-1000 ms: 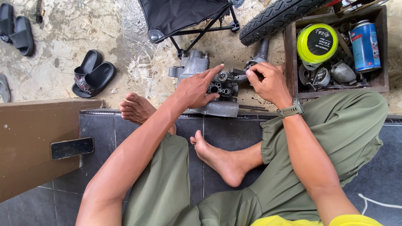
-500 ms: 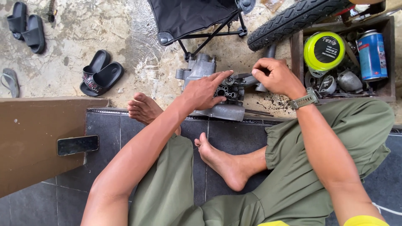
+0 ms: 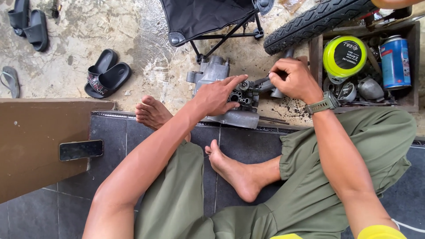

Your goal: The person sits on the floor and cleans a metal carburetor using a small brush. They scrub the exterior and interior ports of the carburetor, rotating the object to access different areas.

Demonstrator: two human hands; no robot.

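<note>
Fingers (image 3: pixel 234 84) of both hands work on a grey metal engine part (image 3: pixel 230 99) on the concrete floor (image 3: pixel 146 40).

Left hand (image 3: pixel 217 95) lies spread over the engine part, fingers extended and pressing its top, not closed around it. Right hand (image 3: pixel 294 79), wearing a wristwatch (image 3: pixel 323 105), is curled tight around a dark tool handle (image 3: pixel 263 82) that meets the part just beside the left fingertips. Beyond the right fingers sits a wooden crate (image 3: pixel 315 57) holding a yellow-green spool (image 3: pixel 344 55) and a blue can (image 3: pixel 395 62); a tyre (image 3: pixel 318 17) lies above it. Far left of the fingers lie black sandals (image 3: pixel 106 73) and a phone (image 3: pixel 81 149).
</note>
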